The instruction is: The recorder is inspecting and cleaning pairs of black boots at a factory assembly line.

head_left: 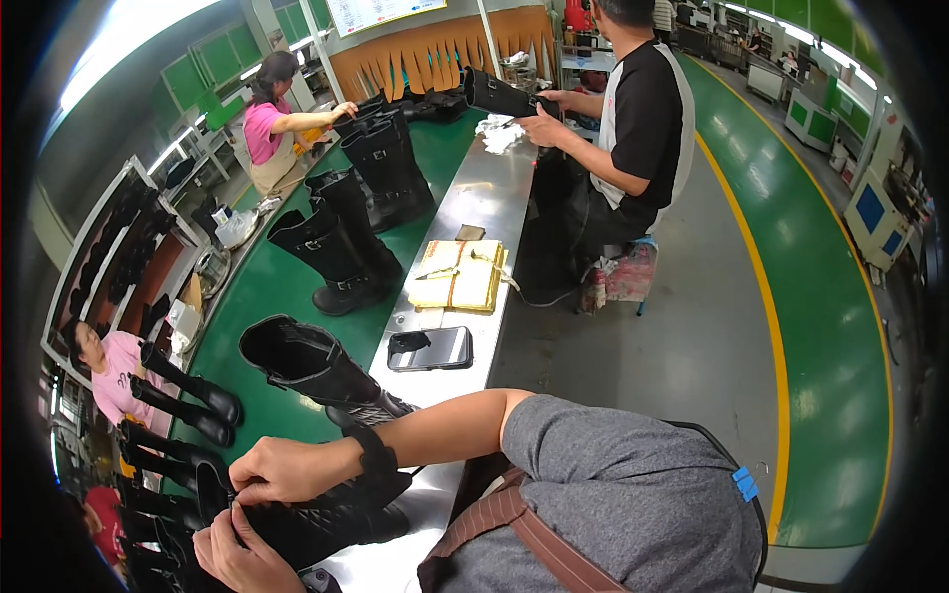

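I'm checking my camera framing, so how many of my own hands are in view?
2. Your right hand is at the black boot; your left hand is just below it in the picture, at the same boot. Some fingers are partly hidden.

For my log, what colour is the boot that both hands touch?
The boot is black, shown in the head view.

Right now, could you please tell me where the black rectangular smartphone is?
In the head view, the smartphone lies left of centre on the shiny metal strip, below the yellow brown-banded bundle and right of a tall open-topped black boot.
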{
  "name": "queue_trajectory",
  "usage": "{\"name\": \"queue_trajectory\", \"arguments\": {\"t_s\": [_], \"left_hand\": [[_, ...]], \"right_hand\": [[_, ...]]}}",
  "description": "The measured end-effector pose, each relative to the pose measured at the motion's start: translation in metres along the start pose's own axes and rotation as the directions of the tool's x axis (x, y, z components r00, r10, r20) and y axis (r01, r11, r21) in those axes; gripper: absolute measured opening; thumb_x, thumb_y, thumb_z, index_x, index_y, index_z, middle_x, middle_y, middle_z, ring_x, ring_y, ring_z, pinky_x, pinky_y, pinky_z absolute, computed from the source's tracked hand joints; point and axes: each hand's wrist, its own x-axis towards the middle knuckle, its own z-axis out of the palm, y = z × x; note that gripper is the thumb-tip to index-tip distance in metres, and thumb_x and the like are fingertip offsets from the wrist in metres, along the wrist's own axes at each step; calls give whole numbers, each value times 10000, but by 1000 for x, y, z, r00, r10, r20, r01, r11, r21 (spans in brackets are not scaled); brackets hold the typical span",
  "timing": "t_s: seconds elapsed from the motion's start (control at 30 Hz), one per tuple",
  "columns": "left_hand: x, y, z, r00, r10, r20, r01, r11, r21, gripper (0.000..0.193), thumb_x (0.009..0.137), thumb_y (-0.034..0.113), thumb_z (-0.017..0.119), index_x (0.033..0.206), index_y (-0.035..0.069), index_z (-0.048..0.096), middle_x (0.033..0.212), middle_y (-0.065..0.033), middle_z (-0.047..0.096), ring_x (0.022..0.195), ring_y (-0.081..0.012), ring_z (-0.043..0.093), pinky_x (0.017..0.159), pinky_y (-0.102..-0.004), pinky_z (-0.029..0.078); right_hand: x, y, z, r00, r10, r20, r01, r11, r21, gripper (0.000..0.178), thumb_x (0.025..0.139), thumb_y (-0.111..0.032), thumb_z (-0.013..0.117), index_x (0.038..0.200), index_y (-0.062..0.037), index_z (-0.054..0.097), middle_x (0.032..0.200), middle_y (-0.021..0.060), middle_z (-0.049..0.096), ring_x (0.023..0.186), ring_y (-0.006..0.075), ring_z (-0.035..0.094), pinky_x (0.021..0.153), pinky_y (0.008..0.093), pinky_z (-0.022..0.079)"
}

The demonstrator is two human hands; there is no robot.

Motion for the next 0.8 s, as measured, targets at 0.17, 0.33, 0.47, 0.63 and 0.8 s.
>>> {"name": "queue_trajectory", "arguments": {"t_s": [0.17,0.33,0.47,0.63,0.8], "left_hand": [[-7,-20,17,996,21,-88,-15,997,73,295,952,267,539,830,14,628,709,-95,528,755,-262,513,757,-375,388],[-3,-18,13,989,21,-144,-8,996,84,282,931,267,573,838,11,646,707,-92,534,748,-257,514,744,-373,390],[-2,-3,-7,998,34,-46,-38,996,-81,220,885,207,641,818,-2,642,723,-98,536,741,-261,501,720,-382,392],[-20,12,-29,986,165,13,-163,982,-93,191,764,126,720,947,74,707,760,-44,558,890,-258,540,1069,-520,269],[-59,-9,-72,944,127,303,-38,959,-282,307,564,183,789,868,205,763,696,20,518,957,-267,526,1033,-609,252]], "right_hand": [[-49,52,-2,994,-22,111,40,986,-160,227,906,-161,618,735,-30,547,560,29,601,483,137,592,463,289,438],[-120,97,-5,855,508,107,-490,857,-157,174,874,-173,636,775,-31,623,607,70,629,545,183,627,527,331,457],[-107,87,-9,975,214,-57,-221,914,-341,250,805,-181,711,993,-71,589,831,77,561,729,226,608,654,355,470],[-59,63,0,986,-36,-160,9,986,-168,705,857,-367,692,1394,-50,363,1310,132,446,1130,216,456,998,358,380],[-44,58,18,970,239,-54,-243,908,-341,460,848,-357,689,1127,-4,595,1004,186,654,946,303,643,791,377,512]]}}
